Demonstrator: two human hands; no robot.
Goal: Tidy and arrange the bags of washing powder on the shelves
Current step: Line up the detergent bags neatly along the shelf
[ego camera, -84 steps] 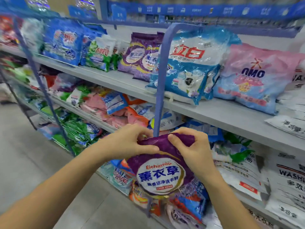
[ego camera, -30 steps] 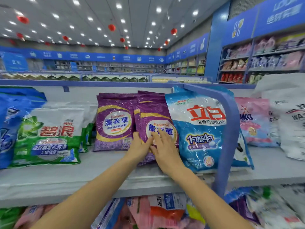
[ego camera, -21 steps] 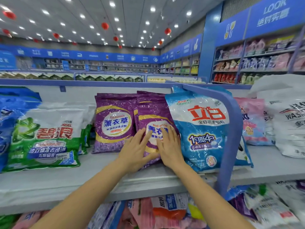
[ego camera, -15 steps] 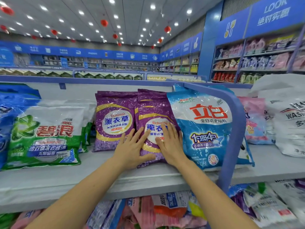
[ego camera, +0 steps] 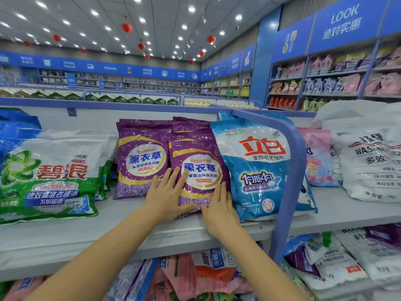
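Hands lie flat with fingers straight: left hand [ego camera: 168, 196] and right hand [ego camera: 219, 210] press the front purple bag [ego camera: 199, 157], which leans on the grey shelf [ego camera: 108, 231]. Left of it stands a second purple bag [ego camera: 141, 161], farther left one green-white bag [ego camera: 54, 177], and right of it one blue bag [ego camera: 256, 170]. Wall racks [ego camera: 325, 83] line the shop beyond it.

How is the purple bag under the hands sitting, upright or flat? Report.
Upright, leaning back: the purple bag stands on the shelf, label facing out, left hand and right hand flat on its lower front.
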